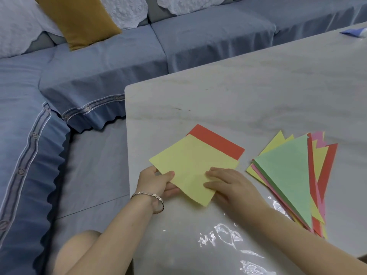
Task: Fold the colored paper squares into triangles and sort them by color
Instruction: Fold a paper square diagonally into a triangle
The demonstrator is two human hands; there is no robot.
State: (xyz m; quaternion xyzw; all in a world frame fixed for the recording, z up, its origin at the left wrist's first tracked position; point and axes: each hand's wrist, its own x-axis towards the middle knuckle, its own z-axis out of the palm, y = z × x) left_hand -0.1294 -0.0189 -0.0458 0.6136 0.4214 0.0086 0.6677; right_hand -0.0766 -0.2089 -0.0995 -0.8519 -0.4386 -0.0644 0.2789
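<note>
A yellow paper square (193,161) lies on the pale table (248,92), covering most of a red square (218,141) whose far edge sticks out. My left hand (156,181) pinches the yellow sheet's near left edge, thumb on top. My right hand (228,181) rests flat on the sheet's near right part, fingers straight. To the right lies a fanned pile of folded triangles, a green triangle (288,175) on top, with yellow, pink and red ones beneath.
A clear plastic wrapper (228,241) lies on the table near me. A blue sofa (99,76) with a mustard cushion (77,20) wraps the table's left and far sides. A blue-and-white object (355,32) sits at the far right edge.
</note>
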